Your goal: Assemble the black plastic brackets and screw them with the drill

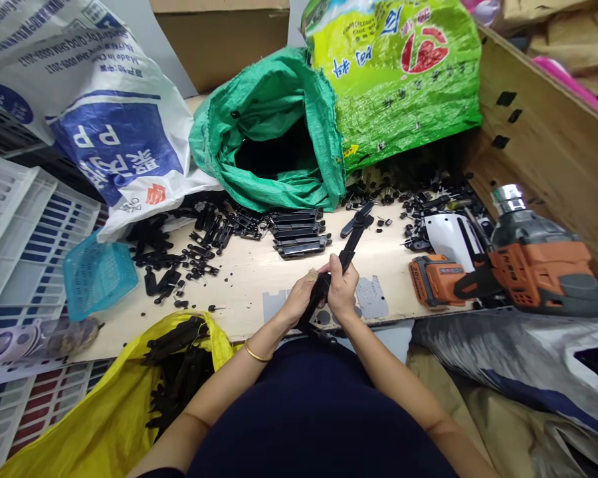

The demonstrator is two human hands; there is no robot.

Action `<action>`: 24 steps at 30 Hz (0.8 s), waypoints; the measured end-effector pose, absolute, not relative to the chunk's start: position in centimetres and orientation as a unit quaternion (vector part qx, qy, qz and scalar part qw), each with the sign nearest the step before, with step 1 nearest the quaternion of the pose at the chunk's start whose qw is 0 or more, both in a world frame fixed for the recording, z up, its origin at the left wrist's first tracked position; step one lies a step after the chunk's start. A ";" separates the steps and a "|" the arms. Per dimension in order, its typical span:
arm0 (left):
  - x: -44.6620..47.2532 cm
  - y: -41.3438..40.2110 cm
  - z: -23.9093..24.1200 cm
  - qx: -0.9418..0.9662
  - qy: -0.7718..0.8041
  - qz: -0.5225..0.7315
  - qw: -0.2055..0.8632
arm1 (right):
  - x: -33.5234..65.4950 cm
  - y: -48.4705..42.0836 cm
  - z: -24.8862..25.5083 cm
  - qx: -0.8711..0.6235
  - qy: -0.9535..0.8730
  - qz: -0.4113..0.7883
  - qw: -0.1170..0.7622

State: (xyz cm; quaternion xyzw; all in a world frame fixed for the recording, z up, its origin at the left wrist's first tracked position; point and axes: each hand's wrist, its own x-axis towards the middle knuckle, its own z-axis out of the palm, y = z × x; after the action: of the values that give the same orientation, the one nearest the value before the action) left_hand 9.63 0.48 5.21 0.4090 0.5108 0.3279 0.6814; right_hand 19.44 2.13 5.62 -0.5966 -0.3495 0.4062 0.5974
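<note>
A long black plastic part (320, 289), slanting up and away from my body, is held between both hands above the table's front edge. My left hand (300, 297) closes on its left side, thumb on top. My right hand (341, 290) grips the other side, fingers wrapped round it. The part's upper end reaches a crossing black piece (357, 219); I cannot tell whether the two are joined. Just beyond my hands lies a row of similar black bars (301, 234). A grey flat plate (371, 297) is on the table to the right of my right hand.
Small black parts (199, 262) are scattered at left, beside a blue basket (99, 279). A green sack (279, 192) stands at the back. An orange cordless power tool (543, 265) lies at right. A yellow sack (114, 392) of black parts hangs open at front left.
</note>
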 end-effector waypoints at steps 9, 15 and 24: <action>8.6 1.3 4.7 0.472 0.495 0.243 0.688 | 20.6 2.8 4.8 -0.610 -0.338 0.453 0.555; 8.5 -0.2 6.9 0.786 0.465 0.134 0.386 | 21.1 4.9 3.3 -0.633 -0.198 0.404 0.630; 7.4 1.7 5.3 0.768 0.599 0.041 0.223 | 26.7 2.1 5.0 -0.713 -0.454 0.161 0.510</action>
State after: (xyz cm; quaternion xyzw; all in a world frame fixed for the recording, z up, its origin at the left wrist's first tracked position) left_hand 7.40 1.74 5.32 0.7677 0.5994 0.0414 0.2228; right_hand 26.73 2.13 4.96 -0.7126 -0.4542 0.1613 0.5097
